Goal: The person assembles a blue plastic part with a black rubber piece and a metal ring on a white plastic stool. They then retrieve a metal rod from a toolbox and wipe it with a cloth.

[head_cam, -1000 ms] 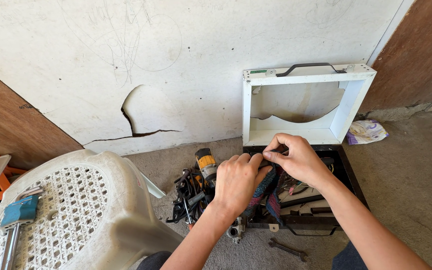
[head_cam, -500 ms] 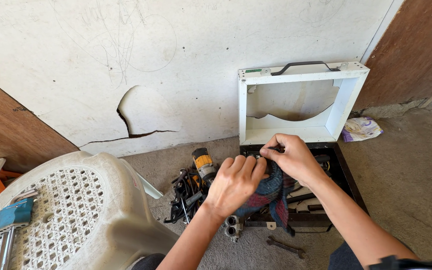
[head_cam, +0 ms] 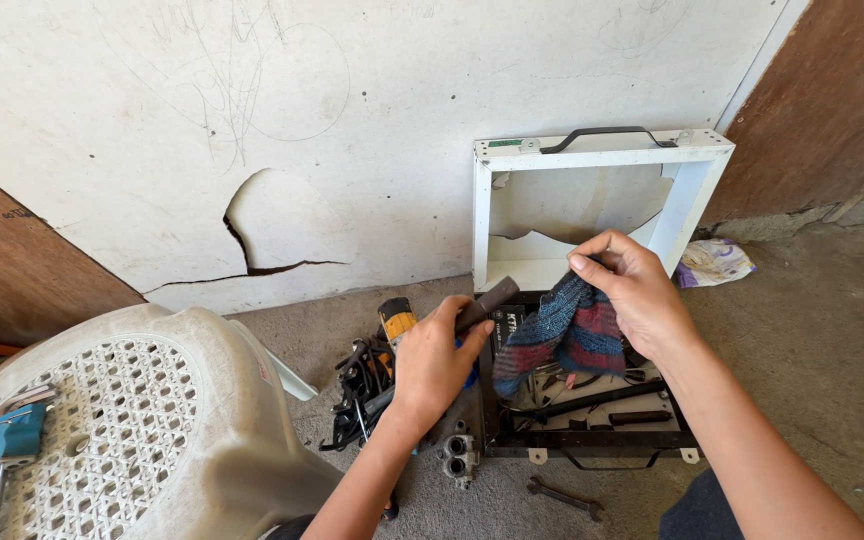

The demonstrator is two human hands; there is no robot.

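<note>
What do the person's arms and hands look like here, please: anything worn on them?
Both forearms are bare, with no sleeves in view. The left hand and the right hand wear no gloves; no rings, watch or bracelet show. Fingernails look short and unpainted.

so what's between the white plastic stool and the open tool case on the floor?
Head view: a yellow-and-black drill on a tangle of black cables lies between the white stool and the tool case. The left hand hangs over that gap, gripping a dark bar.
</note>
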